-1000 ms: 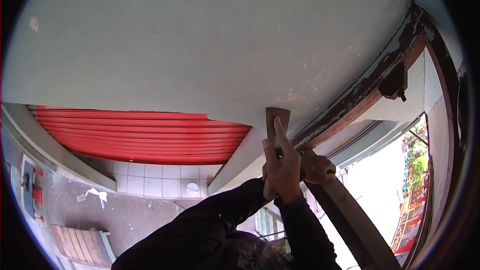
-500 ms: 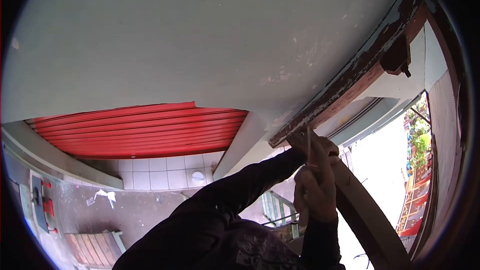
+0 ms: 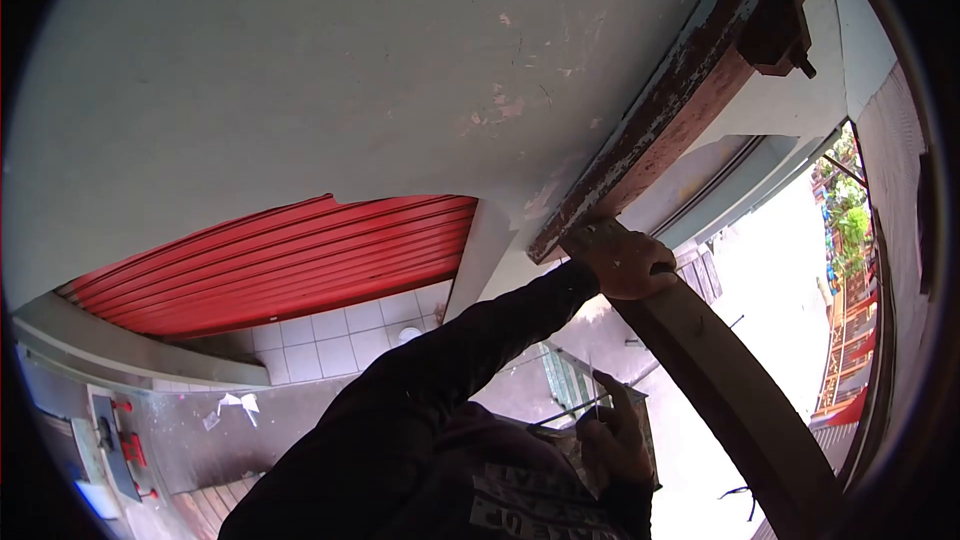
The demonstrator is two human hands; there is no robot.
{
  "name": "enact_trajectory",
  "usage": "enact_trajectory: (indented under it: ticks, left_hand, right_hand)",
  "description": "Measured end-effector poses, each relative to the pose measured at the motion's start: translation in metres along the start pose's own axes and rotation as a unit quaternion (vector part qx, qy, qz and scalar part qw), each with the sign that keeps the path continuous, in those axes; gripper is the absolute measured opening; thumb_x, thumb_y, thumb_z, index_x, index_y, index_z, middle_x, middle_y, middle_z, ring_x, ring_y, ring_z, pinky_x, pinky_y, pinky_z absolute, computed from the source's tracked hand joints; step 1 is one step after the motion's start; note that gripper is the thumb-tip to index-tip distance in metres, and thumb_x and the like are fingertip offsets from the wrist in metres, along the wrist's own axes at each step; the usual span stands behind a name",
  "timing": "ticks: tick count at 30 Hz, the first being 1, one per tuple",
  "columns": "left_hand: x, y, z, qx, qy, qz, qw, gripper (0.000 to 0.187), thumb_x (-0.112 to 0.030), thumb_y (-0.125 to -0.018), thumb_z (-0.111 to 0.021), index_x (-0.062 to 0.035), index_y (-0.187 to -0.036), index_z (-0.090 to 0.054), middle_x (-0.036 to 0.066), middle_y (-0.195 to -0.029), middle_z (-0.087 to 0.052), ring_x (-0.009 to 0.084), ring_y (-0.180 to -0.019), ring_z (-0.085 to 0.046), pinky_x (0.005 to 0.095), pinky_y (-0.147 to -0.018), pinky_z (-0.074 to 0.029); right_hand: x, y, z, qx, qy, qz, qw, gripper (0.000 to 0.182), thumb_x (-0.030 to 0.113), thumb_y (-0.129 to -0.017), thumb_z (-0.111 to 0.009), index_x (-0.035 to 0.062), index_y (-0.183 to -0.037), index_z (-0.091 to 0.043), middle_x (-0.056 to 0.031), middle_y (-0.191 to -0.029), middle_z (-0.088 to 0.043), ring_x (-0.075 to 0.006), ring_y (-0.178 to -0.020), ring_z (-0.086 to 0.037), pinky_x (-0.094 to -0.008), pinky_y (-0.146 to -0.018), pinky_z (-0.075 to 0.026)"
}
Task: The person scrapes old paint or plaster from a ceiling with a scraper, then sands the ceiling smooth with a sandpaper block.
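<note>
My left hand [image 3: 628, 264] is wrapped over the upper end of a wooden beam [image 3: 735, 390], which slopes down to the lower right. That end meets the underside of a peeling reddish-brown beam [image 3: 655, 145] along the wall. Lower down, away from both beams, my right hand [image 3: 615, 442] is closed, its index finger partly raised. A thin, pale, upright object shows beside that finger, too small to identify.
A red roller shutter [image 3: 290, 265] stands at the left above white floor tiles [image 3: 330, 325]. A dark block with a bolt [image 3: 775, 35] juts from the upper beam. Below are a green slatted frame [image 3: 565, 380] and a wooden slatted top [image 3: 215, 508].
My right hand has dropped down and away from my left hand and the beam joint. My left hand still grips the beam. The view has shifted and tilted.
</note>
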State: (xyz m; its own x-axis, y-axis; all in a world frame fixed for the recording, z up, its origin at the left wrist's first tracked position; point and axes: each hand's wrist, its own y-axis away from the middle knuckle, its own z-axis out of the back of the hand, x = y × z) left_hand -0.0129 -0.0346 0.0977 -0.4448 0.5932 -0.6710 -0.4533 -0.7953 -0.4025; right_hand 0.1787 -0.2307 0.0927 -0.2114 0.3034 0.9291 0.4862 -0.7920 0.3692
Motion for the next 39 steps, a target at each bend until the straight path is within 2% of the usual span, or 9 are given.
enact_trajectory:
  ticks: [12, 19, 28, 31, 35, 36, 37, 38, 39]
  left_hand:
    - [-0.021, 0.054, -0.026, -0.371, 0.178, -0.078, 0.908, 0.031, -0.014, -0.095, -0.059, -0.0027, -0.124, -0.060, 0.016, -0.125, -0.062, 0.0319, -0.116, -0.059, 0.0404, -0.098, -0.047]
    - [-0.080, 0.161, -0.069, -0.107, 0.383, 0.016, 0.918, 0.037, -0.022, -0.103, -0.056, -0.0005, -0.133, -0.056, 0.016, -0.127, -0.062, 0.0279, -0.121, -0.059, 0.0390, -0.105, -0.044]
    - [-0.064, 0.194, -0.059, -0.150, 0.420, 0.216, 0.868, 0.036, -0.028, -0.109, -0.044, -0.0005, -0.129, -0.055, 0.013, -0.121, -0.066, 0.0227, -0.111, -0.063, 0.0372, -0.102, -0.045]
    - [-0.063, 0.210, -0.008, -0.189, 0.478, 0.269, 0.815, 0.034, -0.029, -0.109, -0.038, -0.0009, -0.122, -0.051, 0.009, -0.096, -0.063, 0.0129, -0.077, -0.059, 0.0287, -0.068, -0.048]
    - [-0.045, 0.251, 0.069, -0.218, 0.070, 0.277, 0.933, 0.035, -0.019, -0.104, -0.052, 0.0009, -0.132, -0.048, 0.017, -0.092, -0.068, 0.0269, -0.064, -0.068, 0.0343, -0.058, -0.050]
    - [-0.053, 0.258, 0.091, -0.238, 0.010, 0.271, 0.933, 0.039, -0.016, -0.101, -0.057, 0.0010, -0.134, -0.047, 0.019, -0.095, -0.070, 0.0310, -0.073, -0.071, 0.0360, -0.062, -0.054]
    - [-0.063, 0.262, 0.111, -0.256, -0.049, 0.262, 0.929, 0.044, -0.014, -0.098, -0.062, 0.0011, -0.135, -0.046, 0.022, -0.099, -0.071, 0.0352, -0.082, -0.074, 0.0376, -0.067, -0.057]
    - [-0.068, 0.266, 0.126, -0.300, -0.127, 0.219, 0.920, 0.047, -0.012, -0.096, -0.065, 0.0011, -0.136, -0.047, 0.022, -0.102, -0.072, 0.0357, -0.086, -0.075, 0.0380, -0.071, -0.059]
    - [-0.072, 0.268, 0.141, -0.341, -0.204, 0.171, 0.901, 0.050, -0.010, -0.094, -0.069, 0.0010, -0.137, -0.048, 0.021, -0.104, -0.072, 0.0362, -0.090, -0.075, 0.0384, -0.074, -0.060]
  right_hand:
    - [-0.028, -0.004, 0.000, -0.288, 0.033, 0.196, 0.937, 0.076, -0.009, -0.075, -0.072, -0.0011, -0.142, -0.038, -0.0186, -0.114, -0.066, -0.0219, -0.096, -0.069, -0.0327, -0.078, -0.057]
    - [-0.002, -0.014, -0.014, -0.285, 0.160, 0.302, 0.895, 0.054, 0.006, -0.081, -0.081, -0.0026, -0.127, -0.055, -0.0143, -0.106, -0.071, -0.0229, -0.094, -0.072, -0.0332, -0.077, -0.058]
    - [-0.016, -0.020, -0.010, -0.179, 0.230, 0.224, 0.930, 0.073, -0.004, -0.085, -0.066, 0.0040, -0.152, -0.039, -0.0111, -0.116, -0.063, -0.0199, -0.096, -0.067, -0.0324, -0.078, -0.054]
    - [-0.026, -0.017, 0.021, -0.240, 0.016, 0.091, 0.966, 0.048, 0.013, -0.098, -0.057, 0.0027, -0.144, -0.047, -0.0131, -0.117, -0.061, -0.0219, -0.103, -0.065, -0.0345, -0.085, -0.055]
    - [-0.009, -0.006, 0.054, -0.362, 0.056, 0.114, 0.924, 0.063, 0.025, -0.093, -0.064, 0.0060, -0.148, -0.041, -0.0153, -0.132, -0.050, -0.0308, -0.117, -0.054, -0.0497, -0.093, -0.047]
    - [0.004, 0.000, 0.063, -0.389, 0.260, 0.104, 0.877, 0.067, 0.028, -0.092, -0.065, 0.0068, -0.150, -0.039, -0.0158, -0.136, -0.048, -0.0330, -0.121, -0.051, -0.0535, -0.095, -0.045]
    - [0.020, 0.007, 0.067, -0.406, 0.585, -0.018, 0.702, 0.071, 0.031, -0.090, -0.067, 0.0076, -0.151, -0.037, -0.0163, -0.140, -0.045, -0.0352, -0.125, -0.049, -0.0572, -0.097, -0.043]
    - [0.040, 0.013, 0.058, -0.343, 0.827, -0.196, 0.400, 0.075, 0.034, -0.089, -0.068, 0.0085, -0.152, -0.036, -0.0169, -0.143, -0.043, -0.0375, -0.128, -0.046, -0.0610, -0.099, -0.041]
    - [0.056, 0.018, 0.054, -0.289, 0.873, -0.267, 0.287, 0.080, 0.038, -0.088, -0.070, 0.0093, -0.153, -0.034, -0.0174, -0.147, -0.040, -0.0397, -0.132, -0.043, -0.0648, -0.101, -0.039]
